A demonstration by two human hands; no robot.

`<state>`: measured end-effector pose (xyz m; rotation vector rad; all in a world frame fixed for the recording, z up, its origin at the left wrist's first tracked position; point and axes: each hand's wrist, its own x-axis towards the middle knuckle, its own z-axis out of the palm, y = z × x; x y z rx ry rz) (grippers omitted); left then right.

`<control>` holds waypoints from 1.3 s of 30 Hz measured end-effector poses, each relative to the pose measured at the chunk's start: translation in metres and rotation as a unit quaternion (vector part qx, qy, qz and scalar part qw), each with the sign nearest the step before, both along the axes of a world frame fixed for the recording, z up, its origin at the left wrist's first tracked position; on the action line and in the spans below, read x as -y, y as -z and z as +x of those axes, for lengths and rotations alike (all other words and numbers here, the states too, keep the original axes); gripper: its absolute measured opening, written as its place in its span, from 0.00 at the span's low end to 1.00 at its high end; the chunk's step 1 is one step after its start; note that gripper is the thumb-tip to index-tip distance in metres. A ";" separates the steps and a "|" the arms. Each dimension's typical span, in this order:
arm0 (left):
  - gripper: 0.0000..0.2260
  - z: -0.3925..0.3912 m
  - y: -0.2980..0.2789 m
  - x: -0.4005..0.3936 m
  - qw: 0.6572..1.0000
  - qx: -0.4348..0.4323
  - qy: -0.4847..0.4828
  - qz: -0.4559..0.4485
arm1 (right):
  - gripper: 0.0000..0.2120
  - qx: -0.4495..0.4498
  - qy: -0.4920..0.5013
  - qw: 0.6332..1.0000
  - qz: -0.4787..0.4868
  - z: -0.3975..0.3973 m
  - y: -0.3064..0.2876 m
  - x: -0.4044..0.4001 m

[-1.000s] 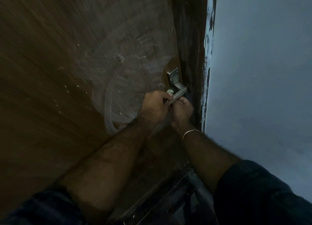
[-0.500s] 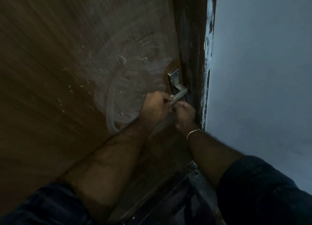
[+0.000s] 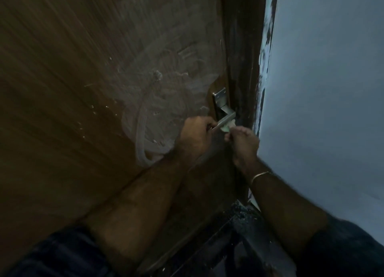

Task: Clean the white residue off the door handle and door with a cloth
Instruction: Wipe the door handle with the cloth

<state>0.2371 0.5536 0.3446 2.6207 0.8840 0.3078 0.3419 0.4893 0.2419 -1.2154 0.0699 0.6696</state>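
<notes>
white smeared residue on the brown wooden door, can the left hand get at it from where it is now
Probably yes. The left hand grips the free end of the silver metal lever handle, and the white smeared residue lies just beside it on the brown wooden door, with nothing between them.

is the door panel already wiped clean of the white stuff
No, the door carries broad white residue swirls left of the handle, where both hands are working.

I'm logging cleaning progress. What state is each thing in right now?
door: smeared with white residue beside the handle.
door handle: gripped at its free end.
cloth: bunched under the handle.
left hand: closed on the handle.
right hand: closed on the cloth.
</notes>
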 end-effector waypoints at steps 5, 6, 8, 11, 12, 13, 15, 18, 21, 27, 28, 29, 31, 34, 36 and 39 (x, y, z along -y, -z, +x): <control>0.19 -0.008 0.008 0.008 0.982 -0.085 0.003 0.170 | 0.10 0.329 0.023 0.943 -0.041 -0.004 -0.030 0.013; 0.21 -0.009 0.010 0.007 0.977 -0.100 0.011 0.186 | 0.10 0.409 0.007 0.910 -0.063 -0.001 -0.035 0.013; 0.26 -0.012 0.014 0.008 0.967 -0.125 0.034 0.222 | 0.09 0.529 -0.006 0.842 -0.104 0.006 -0.041 0.012; 0.32 -0.022 0.023 0.010 0.953 -0.159 0.049 0.253 | 0.11 0.607 -0.035 0.778 -0.158 0.000 -0.042 0.014; 0.32 -0.026 0.025 0.009 0.951 -0.165 0.049 0.258 | 0.12 0.641 -0.065 0.747 -0.162 -0.005 -0.040 0.016; 0.32 -0.027 0.026 0.009 0.949 -0.169 0.049 0.260 | 0.13 0.671 -0.097 0.718 -0.157 -0.007 -0.038 0.019; 0.32 -0.028 0.025 0.009 0.955 -0.168 0.051 0.237 | 0.13 0.686 -0.110 0.703 -0.151 0.004 -0.040 0.022; 0.26 -0.025 0.023 0.009 0.969 -0.135 0.034 0.204 | 0.15 0.638 -0.086 0.738 -0.200 0.023 -0.053 0.019; 0.18 -0.015 0.022 0.005 0.984 -0.131 -0.004 0.119 | 0.14 0.711 -0.191 0.645 -0.205 0.009 -0.054 0.014; 0.18 -0.006 0.016 0.007 0.994 -0.086 -0.024 0.071 | 0.14 0.650 -0.135 0.714 -0.223 0.032 -0.074 0.006; 0.17 -0.005 0.016 0.006 0.994 -0.087 -0.025 0.065 | 0.15 0.644 -0.137 0.720 -0.221 0.029 -0.072 0.009; 0.17 -0.005 0.015 0.005 0.994 -0.093 -0.025 0.058 | 0.16 0.636 -0.136 0.728 -0.218 0.026 -0.068 0.014; 0.15 -0.005 0.013 0.003 0.995 -0.093 -0.018 0.032 | 0.15 0.618 -0.119 0.750 -0.203 0.019 -0.061 0.026; 0.12 -0.011 0.012 0.005 0.999 -0.024 -0.022 0.004 | 0.09 0.564 -0.110 0.807 -0.137 -0.015 -0.043 0.035; 0.12 -0.014 0.013 0.007 0.999 0.022 -0.034 0.000 | 0.07 0.460 -0.150 0.866 -0.124 -0.049 -0.028 0.031; 0.12 -0.015 0.008 0.007 0.999 0.024 -0.023 -0.012 | 0.09 0.184 -0.053 0.979 -0.073 -0.057 -0.019 0.017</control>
